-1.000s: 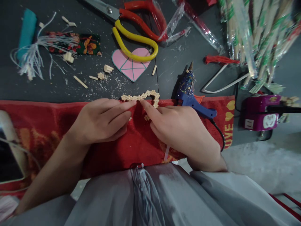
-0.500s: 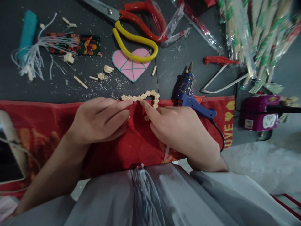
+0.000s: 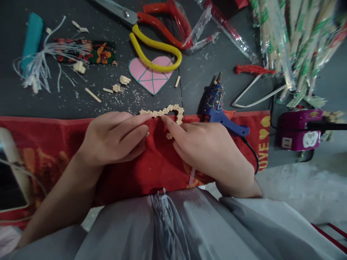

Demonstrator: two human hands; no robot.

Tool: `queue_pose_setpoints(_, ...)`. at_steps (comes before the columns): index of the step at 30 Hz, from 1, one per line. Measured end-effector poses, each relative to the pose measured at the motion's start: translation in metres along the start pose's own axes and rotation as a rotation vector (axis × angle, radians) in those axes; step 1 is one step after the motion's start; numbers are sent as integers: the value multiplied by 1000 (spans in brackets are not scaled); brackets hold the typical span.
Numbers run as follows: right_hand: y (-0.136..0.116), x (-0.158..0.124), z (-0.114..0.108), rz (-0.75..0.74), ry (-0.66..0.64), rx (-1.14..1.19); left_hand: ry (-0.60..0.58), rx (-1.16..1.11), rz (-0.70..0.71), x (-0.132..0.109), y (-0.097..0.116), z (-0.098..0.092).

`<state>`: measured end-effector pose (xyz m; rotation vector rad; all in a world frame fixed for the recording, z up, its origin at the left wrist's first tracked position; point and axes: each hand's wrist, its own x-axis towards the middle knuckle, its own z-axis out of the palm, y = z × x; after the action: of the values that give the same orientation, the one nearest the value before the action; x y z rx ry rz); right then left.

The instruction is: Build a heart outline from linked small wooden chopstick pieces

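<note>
A pale outline piece [image 3: 173,109] glued from short stick sections lies on the top edge of a red towel [image 3: 159,166]. My left hand [image 3: 116,137] lies on its left part, fingers close together, index tip on the strip's left end. My right hand [image 3: 208,148] presses its index tip on the strip's middle, the other fingers curled. Small bits of the piece show under both hands; the rest of it is hidden.
A blue glue gun [image 3: 219,106] rests right of my right hand, its cord running down. Behind lie a pink paper heart [image 3: 149,74], yellow and red-handled cutters [image 3: 157,43], loose stick bits [image 3: 116,87], wrapped chopsticks [image 3: 292,39] and a purple device [image 3: 300,130]. A phone [image 3: 11,169] sits at far left.
</note>
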<state>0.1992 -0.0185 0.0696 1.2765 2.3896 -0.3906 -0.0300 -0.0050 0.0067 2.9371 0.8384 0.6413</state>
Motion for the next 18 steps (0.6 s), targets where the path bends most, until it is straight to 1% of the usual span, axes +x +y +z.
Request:
queue_pose_setpoints(1,0,0,0,3,10,-3,-1,-3,0,0,0,0)
queue_pose_setpoints(5,1,-1,0,31,29,-19,58,-10,39,0,-1,1)
queue_pose_setpoints(9,2,-1,0,47,38,-33,3,-3,4,-2,0,1)
queue_pose_setpoints(12,1,0,0,50,21,-31,-9,-4,-12,-2,1,0)
queue_pose_setpoints(15,1,0,0,49,5,-32,-5,-11,-13,-2,1,0)
queue_pose_setpoints(18,1,1,1,45,-3,-38,41,-10,26,0,0,1)
